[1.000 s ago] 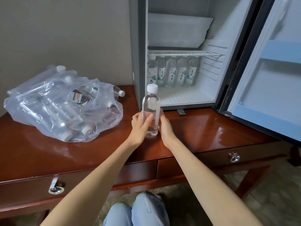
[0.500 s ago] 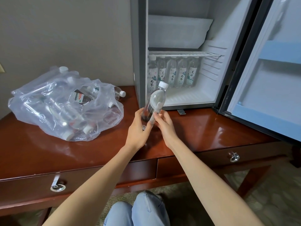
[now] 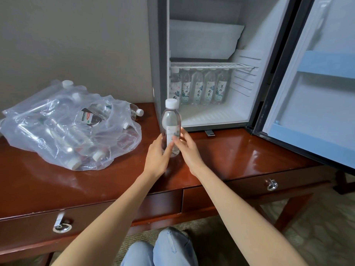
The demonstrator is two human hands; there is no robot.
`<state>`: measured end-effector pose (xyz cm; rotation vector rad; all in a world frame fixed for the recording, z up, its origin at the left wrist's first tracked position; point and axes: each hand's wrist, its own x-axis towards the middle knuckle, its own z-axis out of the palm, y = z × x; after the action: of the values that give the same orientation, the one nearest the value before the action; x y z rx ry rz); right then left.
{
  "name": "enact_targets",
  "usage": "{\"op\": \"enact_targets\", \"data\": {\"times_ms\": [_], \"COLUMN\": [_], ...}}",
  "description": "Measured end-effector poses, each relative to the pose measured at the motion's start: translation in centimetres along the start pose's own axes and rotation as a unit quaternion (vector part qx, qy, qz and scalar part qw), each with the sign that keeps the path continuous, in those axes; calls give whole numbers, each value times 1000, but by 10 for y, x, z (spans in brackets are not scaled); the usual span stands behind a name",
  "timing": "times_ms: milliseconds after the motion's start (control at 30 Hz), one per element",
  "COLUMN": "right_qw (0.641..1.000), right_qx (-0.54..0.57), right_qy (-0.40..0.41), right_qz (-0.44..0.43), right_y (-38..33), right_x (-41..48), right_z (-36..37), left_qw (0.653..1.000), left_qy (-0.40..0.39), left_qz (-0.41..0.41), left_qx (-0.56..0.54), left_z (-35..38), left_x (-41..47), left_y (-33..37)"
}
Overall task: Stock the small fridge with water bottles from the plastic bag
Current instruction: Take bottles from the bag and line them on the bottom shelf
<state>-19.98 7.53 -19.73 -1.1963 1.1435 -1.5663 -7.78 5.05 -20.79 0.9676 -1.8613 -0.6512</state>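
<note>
Bottle (image 3: 170, 129) upright between both hands, just before the open fridge (image 3: 211, 89). Left hand (image 3: 156, 157) wraps its lower body; right hand (image 3: 185, 145) fingers curl against its side. Bag (image 3: 63, 127) well left.

Bare fridge floor (image 3: 215, 116) before bottle row (image 3: 199, 89); low wire shelf (image 3: 211, 65) overhead.

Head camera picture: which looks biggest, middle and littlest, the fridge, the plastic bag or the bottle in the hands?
1. fridge
2. plastic bag
3. bottle, held by left hand and right hand
</note>
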Motion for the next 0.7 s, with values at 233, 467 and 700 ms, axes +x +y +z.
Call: {"op": "enact_targets", "data": {"times_ms": [233, 467, 700], "right_qw": [1000, 996, 982], "right_qx": [-5, -1, -30], "right_qy": [4, 67, 130], "right_qz": [-4, -61, -137], "right_y": [-2, 2, 8], "right_x": [2, 13, 47], "right_z": [-1, -15, -36], "left_qw": [999, 999, 996], "left_qy": [12, 28, 59], "left_qz": [-37, 17, 63], "left_qx": [17, 11, -15], "left_z": [2, 23, 60], "left_x": [3, 16, 52], "left_y": [-5, 5, 14]}}
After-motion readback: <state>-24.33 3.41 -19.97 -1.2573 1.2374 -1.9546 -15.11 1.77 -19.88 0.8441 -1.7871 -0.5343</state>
